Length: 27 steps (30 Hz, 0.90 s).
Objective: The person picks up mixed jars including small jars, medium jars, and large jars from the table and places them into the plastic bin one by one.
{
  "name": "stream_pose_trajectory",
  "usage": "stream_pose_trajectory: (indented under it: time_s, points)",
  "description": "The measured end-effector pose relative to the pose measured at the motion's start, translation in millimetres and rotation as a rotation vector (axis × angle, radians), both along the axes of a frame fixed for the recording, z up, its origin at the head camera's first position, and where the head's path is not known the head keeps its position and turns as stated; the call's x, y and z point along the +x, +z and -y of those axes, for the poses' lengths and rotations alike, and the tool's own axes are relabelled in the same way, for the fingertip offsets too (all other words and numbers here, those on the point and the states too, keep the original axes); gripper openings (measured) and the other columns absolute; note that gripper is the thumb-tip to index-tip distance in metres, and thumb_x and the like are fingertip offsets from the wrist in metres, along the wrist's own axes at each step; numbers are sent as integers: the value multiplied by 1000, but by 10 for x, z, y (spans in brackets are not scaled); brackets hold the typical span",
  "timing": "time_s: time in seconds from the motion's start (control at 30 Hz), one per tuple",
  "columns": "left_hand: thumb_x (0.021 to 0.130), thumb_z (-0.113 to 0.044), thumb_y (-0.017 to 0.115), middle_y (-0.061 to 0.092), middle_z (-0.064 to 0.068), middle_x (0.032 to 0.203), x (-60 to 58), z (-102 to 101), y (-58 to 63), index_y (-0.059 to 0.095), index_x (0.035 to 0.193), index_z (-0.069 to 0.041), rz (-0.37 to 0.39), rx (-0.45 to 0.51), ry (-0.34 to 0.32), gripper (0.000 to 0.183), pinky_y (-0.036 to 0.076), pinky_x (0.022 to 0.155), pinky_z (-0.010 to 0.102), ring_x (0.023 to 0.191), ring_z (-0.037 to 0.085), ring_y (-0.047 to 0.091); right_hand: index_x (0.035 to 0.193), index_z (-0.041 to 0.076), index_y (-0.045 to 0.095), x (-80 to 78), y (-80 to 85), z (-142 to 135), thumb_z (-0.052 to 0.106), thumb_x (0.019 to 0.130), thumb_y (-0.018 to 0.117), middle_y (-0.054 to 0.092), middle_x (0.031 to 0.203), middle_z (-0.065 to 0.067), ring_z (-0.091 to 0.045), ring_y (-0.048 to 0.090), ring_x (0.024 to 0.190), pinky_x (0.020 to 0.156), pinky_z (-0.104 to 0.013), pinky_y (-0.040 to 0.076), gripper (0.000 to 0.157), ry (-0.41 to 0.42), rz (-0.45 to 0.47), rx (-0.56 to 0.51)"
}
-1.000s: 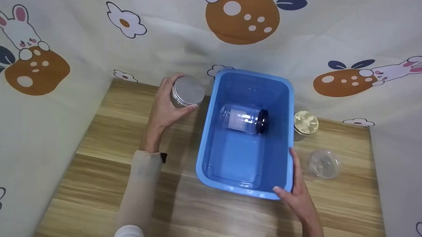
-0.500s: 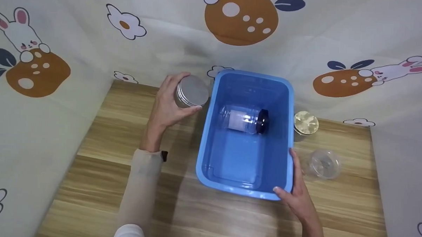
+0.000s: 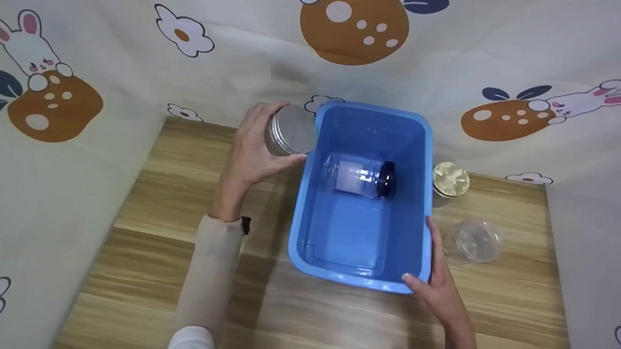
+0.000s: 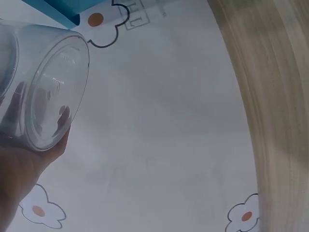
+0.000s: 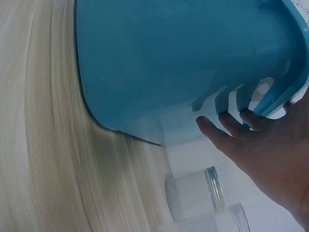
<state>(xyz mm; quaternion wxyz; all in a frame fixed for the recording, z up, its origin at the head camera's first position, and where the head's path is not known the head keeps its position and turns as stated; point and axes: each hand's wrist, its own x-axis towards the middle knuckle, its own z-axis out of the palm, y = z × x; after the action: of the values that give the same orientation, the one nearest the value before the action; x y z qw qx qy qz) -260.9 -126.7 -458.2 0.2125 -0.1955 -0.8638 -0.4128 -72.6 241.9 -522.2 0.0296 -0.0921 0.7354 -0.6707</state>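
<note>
My left hand (image 3: pixel 249 149) grips a clear jar with a silver lid (image 3: pixel 296 129), fingers and thumb round its sides. The jar hangs at the upper left rim of a blue plastic bin (image 3: pixel 301 220); whether they touch I cannot tell. Its clear base (image 4: pixel 58 92) faces the left wrist camera. On the bin's lower right corner, my right hand (image 3: pixel 441 290) holds the rim, thumb over the top and fingers along the outer wall (image 5: pixel 159 58). Inside the bin lies a clear jar with a black lid and white label (image 3: pixel 354 177), on its side.
Right of the bin stand a jar with a gold-coloured lid (image 3: pixel 451 180) and a clear round container (image 3: pixel 477 241). They rest on a wood-grain surface (image 3: pixel 165 200). A cloth printed with rabbits and flowers (image 3: pixel 242 63) encloses the back and sides.
My left hand has carried the silver-lidded jar rightward and slightly away from me, up to the bin's left rim. The right hand and the bin have stayed put.
</note>
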Motion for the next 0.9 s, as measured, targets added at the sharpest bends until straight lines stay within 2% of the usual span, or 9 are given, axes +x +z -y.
stream_pose_trajectory:
  time_s: [0.3, 0.73, 0.9]
  points:
    - [65, -68, 81, 57, 6, 123, 36, -148, 96, 51, 143, -23, -63, -69, 8, 95, 51, 92, 43, 116, 20, 50, 161, 22, 8, 3, 5, 7, -8, 79, 64, 17, 159, -16, -42, 35, 128, 92, -34, 51, 104, 0, 18, -5]
    - [63, -77, 75, 59, 5, 121, 23, -263, 173, 49, 147, -27, -133, -141, -11, 101, 47, 93, 41, 113, 19, 51, 161, 22, 5, 11, 12, 11, -9, 79, 65, 16, 159, -19, -44, 37, 127, 91, -39, 53, 106, 3, 25, -19]
    - [63, -76, 76, 60, 4, 119, 38, -333, 210, 50, 146, -26, -163, -137, -31, 100, 46, 92, 40, 110, 19, 52, 161, 19, 6, 9, -4, 10, -9, 78, 64, 16, 159, -19, -37, 37, 129, 94, -31, 50, 105, 4, -8, -21]
